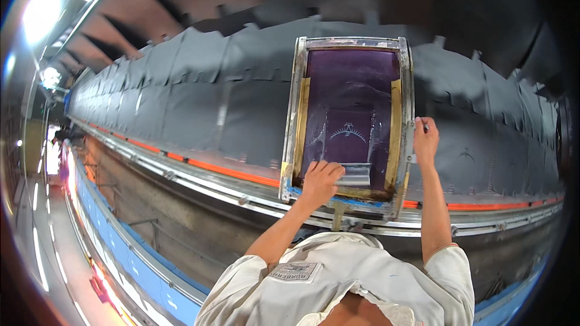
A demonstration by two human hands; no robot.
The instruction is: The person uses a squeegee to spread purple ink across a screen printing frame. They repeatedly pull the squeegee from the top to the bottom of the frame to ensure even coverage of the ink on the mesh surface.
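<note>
A screen-printing frame (300, 96) with metal edges, yellow tape and purple mesh (350, 78) lies on dark sheets over the long table, a pale curved design showing in the mesh. Near the frame's lower edge, my left hand (320, 181) is closed round the left part of a short silver squeegee (356, 176), which rests across the mesh. My right hand (426, 136) has its fingers curled at the frame's right side, on a small metal fitting (411, 157) or just beside it; what they grip is too small to make out.
Dark sheets (193, 115) cover the long table to both sides. An orange strip and metal rails (211, 191) run along its near edge. At left are a blue ledge (142, 268) and bright lights (42, 15); dark sheets also hang at the top.
</note>
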